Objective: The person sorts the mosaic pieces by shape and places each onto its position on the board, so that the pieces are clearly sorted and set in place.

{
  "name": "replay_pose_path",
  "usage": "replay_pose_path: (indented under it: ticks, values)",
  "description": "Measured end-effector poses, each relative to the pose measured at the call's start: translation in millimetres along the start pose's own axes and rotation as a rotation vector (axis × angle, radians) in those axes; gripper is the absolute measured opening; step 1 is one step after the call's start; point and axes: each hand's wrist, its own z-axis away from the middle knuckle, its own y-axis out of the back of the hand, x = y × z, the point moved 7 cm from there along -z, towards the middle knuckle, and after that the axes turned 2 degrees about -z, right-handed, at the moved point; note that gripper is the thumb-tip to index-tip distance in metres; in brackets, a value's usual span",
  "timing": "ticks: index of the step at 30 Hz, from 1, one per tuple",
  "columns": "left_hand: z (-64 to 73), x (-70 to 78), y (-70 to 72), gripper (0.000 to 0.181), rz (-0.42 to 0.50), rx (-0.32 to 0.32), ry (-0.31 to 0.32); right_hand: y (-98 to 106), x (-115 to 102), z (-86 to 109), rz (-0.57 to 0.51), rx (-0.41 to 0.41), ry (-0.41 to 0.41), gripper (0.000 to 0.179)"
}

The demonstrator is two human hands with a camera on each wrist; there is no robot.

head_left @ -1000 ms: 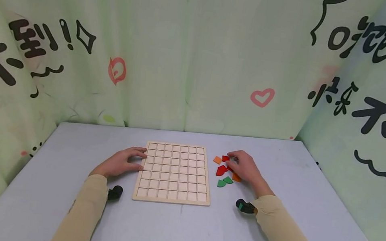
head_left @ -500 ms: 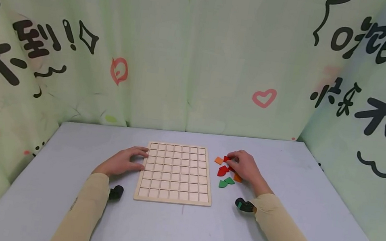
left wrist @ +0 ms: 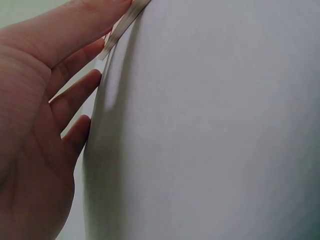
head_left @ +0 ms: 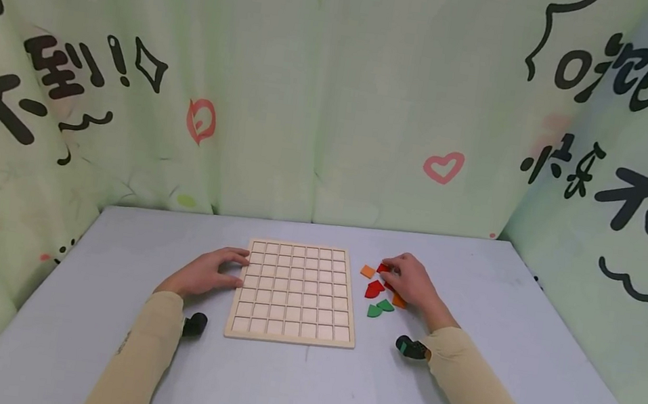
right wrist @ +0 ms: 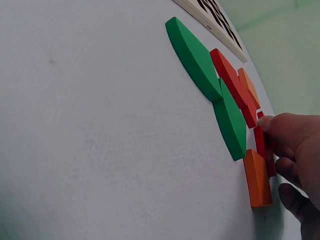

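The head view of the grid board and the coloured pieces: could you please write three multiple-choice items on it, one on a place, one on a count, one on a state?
1. Where do the coloured pieces lie relative to the wooden grid board?
A. on its cells
B. on the table beside its right edge
C. beside its left edge

2. How many green pieces show?
A. two
B. four
C. none

3. What is the left hand doing?
A. holding a piece in the air
B. resting on the table, fingers at the board's left edge
C. lying flat in the board's middle

Answers: 1 B, the pieces sit on the table under the right hand. 2 A, two green ones lie side by side. 3 B, its fingertips meet the board's edge.
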Motion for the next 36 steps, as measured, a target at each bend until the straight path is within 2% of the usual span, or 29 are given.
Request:
replay_pose_path:
  ticks: [8, 12, 16, 21, 30, 36]
  values:
    - [-0.9, -1.1, -1.4, 0.046, -0.002, -0.003, 0.016, 1.7, -5.4, -1.4, -0.020, 0.022, -0.003, 0.036]
    - [-1.9, -1.4, -2.1, 0.046, 0.003, -0.004, 0.005, 3.0, -11.7, -3.2, -0.079, 0.072, -0.008, 0.036]
    - [-1.9, -1.7, -2.3, 0.046, -0.001, -0.003, -0.002, 2.9, -26.3, -4.6, -0.133, 0.103, 0.028, 0.036]
    - [-0.8, -2.6, -1.8, 0.047, 0.002, -0.004, 0.005, -1.7, -46.8, -6.5, -0.178, 0.097, 0.059, 0.036]
    - [-0.2, -2.7, -0.4, 0.047, 0.004, -0.003, 0.006, -17.2, -76.1, -9.3, -0.152, 0.079, 0.130, 0.034]
    - [-1.5, -3.2, -1.1, 0.047, 0.008, -0.004, 0.015, -28.8, -95.2, -11.5, -0.182, 0.047, 0.172, 0.033]
